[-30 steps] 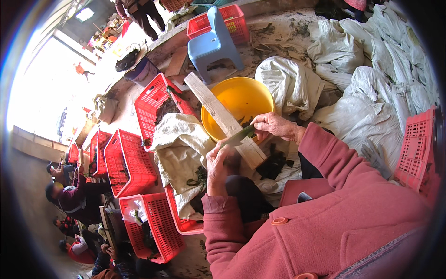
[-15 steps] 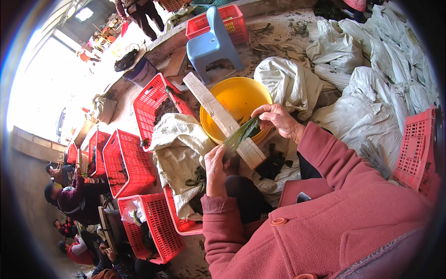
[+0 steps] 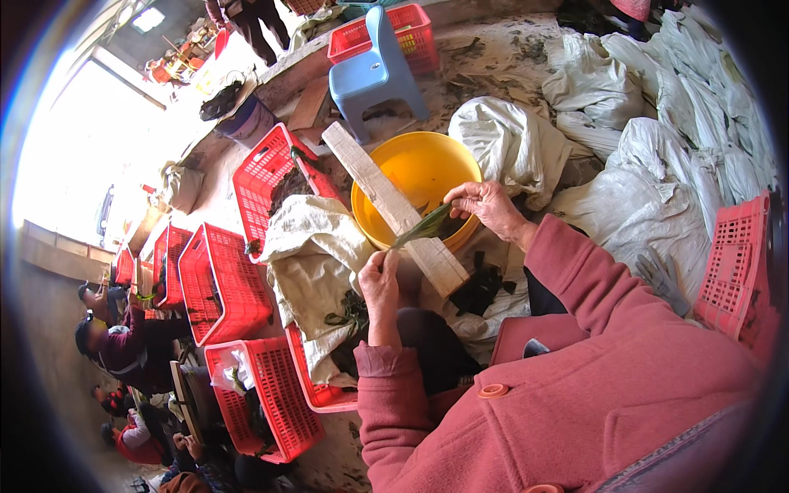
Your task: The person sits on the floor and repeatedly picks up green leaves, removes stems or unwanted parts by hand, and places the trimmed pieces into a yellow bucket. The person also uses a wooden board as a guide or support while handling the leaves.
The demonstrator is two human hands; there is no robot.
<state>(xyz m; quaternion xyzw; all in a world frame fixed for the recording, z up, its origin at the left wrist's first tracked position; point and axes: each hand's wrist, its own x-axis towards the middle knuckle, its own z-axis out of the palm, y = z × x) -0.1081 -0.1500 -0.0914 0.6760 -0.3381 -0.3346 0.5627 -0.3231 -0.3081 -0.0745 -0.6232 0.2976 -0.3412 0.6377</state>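
Pinching the lower-left end of a green leaf, the left hand is near the centre of the frame; the right hand, to its upper right, pinches the other end. Between them the leaf slants over a board, beside the yellow bucket's opening. Red crates stand at the left and lower left.

A floor strewn with dark scraps carries a yellow bucket just ahead of the left hand and right hand, with red crates to their left. A blue chair stands farther ahead; white sacks lie heaped to the right.
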